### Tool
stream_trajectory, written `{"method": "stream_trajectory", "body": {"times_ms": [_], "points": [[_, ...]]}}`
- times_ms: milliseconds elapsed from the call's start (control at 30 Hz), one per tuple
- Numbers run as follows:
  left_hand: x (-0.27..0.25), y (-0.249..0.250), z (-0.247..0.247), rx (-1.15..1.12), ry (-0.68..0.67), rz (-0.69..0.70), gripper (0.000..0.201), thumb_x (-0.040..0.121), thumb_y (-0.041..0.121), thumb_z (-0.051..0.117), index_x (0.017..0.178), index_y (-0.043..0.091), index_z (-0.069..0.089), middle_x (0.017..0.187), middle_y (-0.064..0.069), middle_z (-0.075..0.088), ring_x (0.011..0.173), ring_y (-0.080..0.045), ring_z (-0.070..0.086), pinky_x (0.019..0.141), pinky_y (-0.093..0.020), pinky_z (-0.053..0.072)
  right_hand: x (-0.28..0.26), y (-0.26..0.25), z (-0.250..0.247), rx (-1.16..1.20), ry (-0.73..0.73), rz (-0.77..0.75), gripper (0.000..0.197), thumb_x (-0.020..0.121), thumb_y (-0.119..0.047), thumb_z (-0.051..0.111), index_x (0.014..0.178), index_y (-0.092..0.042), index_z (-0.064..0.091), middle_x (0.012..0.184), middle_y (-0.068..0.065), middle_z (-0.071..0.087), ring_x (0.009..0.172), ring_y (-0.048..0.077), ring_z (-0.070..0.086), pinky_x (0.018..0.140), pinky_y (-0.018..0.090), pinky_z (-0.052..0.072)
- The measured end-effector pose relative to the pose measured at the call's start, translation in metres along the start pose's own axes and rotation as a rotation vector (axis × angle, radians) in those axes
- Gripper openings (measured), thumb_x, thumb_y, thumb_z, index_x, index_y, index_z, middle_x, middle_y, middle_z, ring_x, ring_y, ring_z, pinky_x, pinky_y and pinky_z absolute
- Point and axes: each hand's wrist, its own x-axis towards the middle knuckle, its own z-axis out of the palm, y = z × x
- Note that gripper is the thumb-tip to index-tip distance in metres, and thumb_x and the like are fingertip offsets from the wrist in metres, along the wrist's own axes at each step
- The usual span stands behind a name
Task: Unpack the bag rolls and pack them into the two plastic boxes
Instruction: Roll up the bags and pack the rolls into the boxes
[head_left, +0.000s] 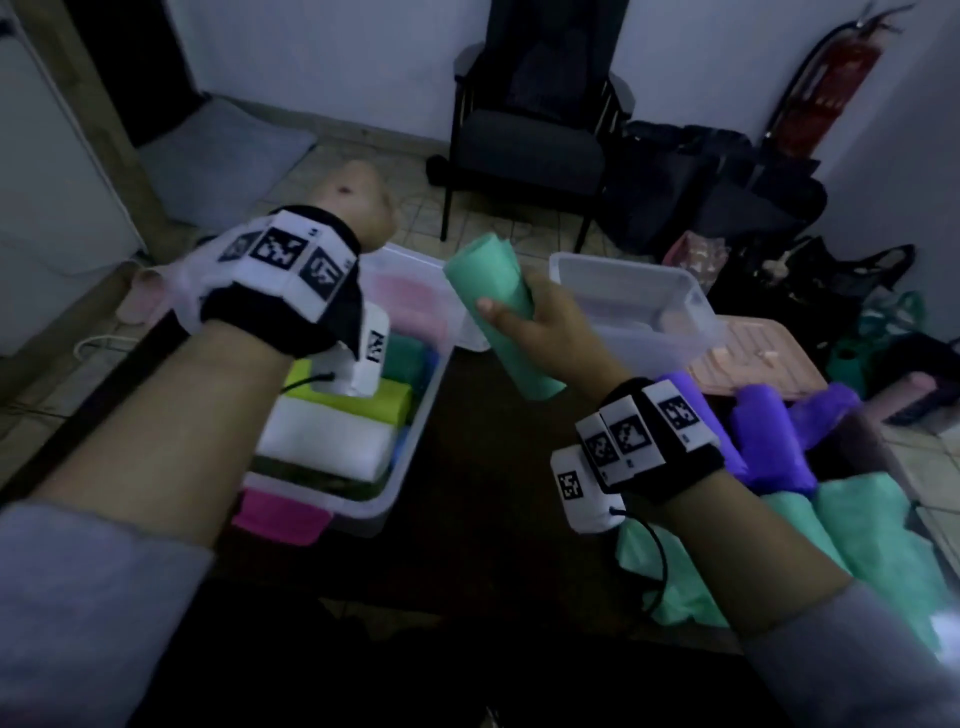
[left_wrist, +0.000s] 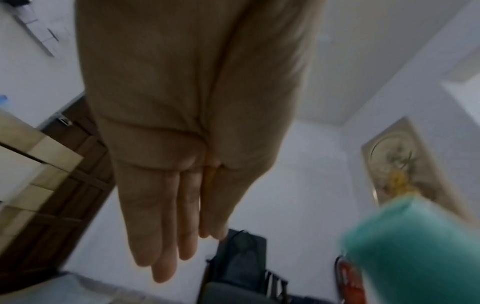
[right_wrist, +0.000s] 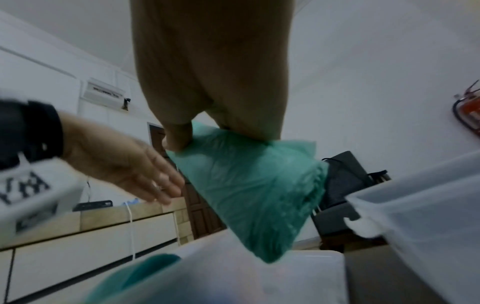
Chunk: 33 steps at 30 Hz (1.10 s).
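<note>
Head view: right hand (head_left: 545, 332) grips green bag roll (head_left: 498, 317), held up btwn two clear plastic boxes; left box (head_left: 415, 364) holds rolls, right box (head_left: 691, 306) just beside. Left wrist view: left hand (left_wrist: 182, 144) flat, fingers (left_wrist: 166, 226) straight, holding nothing. Right wrist view: roll pinched under palm, above left box rim (right_wrist: 259, 273).
</note>
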Motion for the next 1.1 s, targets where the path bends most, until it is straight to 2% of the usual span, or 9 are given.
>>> {"method": "stream_trajectory", "body": {"times_ms": [133,333,500,633,700,767,900,967,1100], "points": [[0.034,-0.058,-0.011,0.105,-0.203,-0.188,0.025,0.094,0.009,0.051,0.111,-0.009,0.057,0.116,-0.024,0.061,0.099,-0.032,0.060,0.080,-0.040,0.050,0.042,-0.036,0.016,0.162,0.103,-0.102,0.028,0.091,-0.024,0.060,0.112,-0.008,0.049,0.086,-0.009,0.051,0.071,-0.001,0.049,0.058,0.006,0.040],[0.042,-0.099,0.003,-0.289,-0.496,-0.429,0.021,0.099,0.012,0.042,0.088,-0.003,0.051,0.086,-0.014,0.054,0.070,-0.026,0.052,0.060,-0.034,0.049,0.097,-0.056,0.061,0.091,-0.031,-0.169,0.041,0.090,-0.026,0.061,0.119,0.000,0.049,0.095,0.002,0.054,0.079,0.010,0.052,0.067,0.022,0.038],[0.051,-0.109,0.006,-0.504,-0.476,-0.477,0.058,0.099,0.050,0.023,0.081,0.001,0.049,0.086,-0.015,0.053,0.074,-0.023,0.051,0.091,-0.038,0.043,0.108,-0.046,0.083,-0.232,-0.295,-0.084,0.053,0.092,-0.037,0.055,0.132,-0.004,0.041,0.128,0.012,0.053,0.113,0.023,0.050,0.075,0.020,0.030],[0.062,-0.122,0.007,-0.612,-0.591,-0.436,0.079,0.085,0.073,0.023,0.093,0.000,0.053,0.095,-0.013,0.055,0.082,-0.022,0.055,0.076,-0.033,0.047,0.110,-0.042,0.093,-0.369,-0.448,-0.048,0.058,0.093,-0.040,0.052,0.138,-0.007,0.037,0.138,0.012,0.046,0.123,0.026,0.045,0.098,0.028,0.033],[0.059,-0.125,0.005,-0.622,-0.646,-0.378,0.083,0.067,0.079,0.049,0.097,0.002,0.057,0.095,-0.011,0.062,0.083,-0.020,0.060,0.067,-0.030,0.053,0.112,-0.042,0.094,-0.385,-0.487,-0.023,0.060,0.093,-0.043,0.051,0.139,-0.007,0.037,0.139,0.012,0.045,0.123,0.026,0.045,0.100,0.030,0.034],[0.058,-0.129,0.005,-0.623,-0.682,-0.319,0.096,0.035,0.073,0.074,0.103,0.007,0.059,0.101,-0.010,0.065,0.087,-0.018,0.063,0.060,-0.025,0.057,0.114,-0.043,0.094,-0.388,-0.515,0.012,0.061,0.094,-0.044,0.049,0.140,-0.007,0.035,0.140,0.011,0.044,0.124,0.026,0.045,0.099,0.028,0.034],[0.057,-0.135,0.006,-0.638,-0.697,-0.279,0.112,0.007,0.066,0.082,0.102,0.011,0.061,0.097,-0.007,0.067,0.088,-0.017,0.064,0.061,-0.023,0.058,0.116,-0.045,0.094,-0.423,-0.563,0.052,0.064,0.094,-0.046,0.046,0.142,-0.006,0.032,0.142,0.012,0.042,0.125,0.026,0.044,0.101,0.030,0.034],[0.056,-0.133,0.006,-0.619,-0.685,-0.275,0.106,0.017,0.069,0.081,0.102,0.011,0.061,0.096,-0.006,0.066,0.085,-0.016,0.064,0.061,-0.023,0.058,0.117,-0.046,0.093,-0.430,-0.577,0.061,0.061,0.095,-0.045,0.045,0.141,-0.007,0.032,0.141,0.011,0.042,0.125,0.025,0.044,0.098,0.025,0.033],[0.051,-0.125,0.006,-0.601,-0.660,-0.322,0.047,0.077,0.051,0.054,0.101,0.011,0.058,0.102,-0.006,0.057,0.087,-0.015,0.059,0.058,-0.021,0.057,0.120,-0.049,0.090,-0.436,-0.615,0.103,0.060,0.095,-0.047,0.043,0.140,-0.009,0.035,0.139,0.009,0.044,0.122,0.022,0.046,0.090,0.021,0.031]]}}
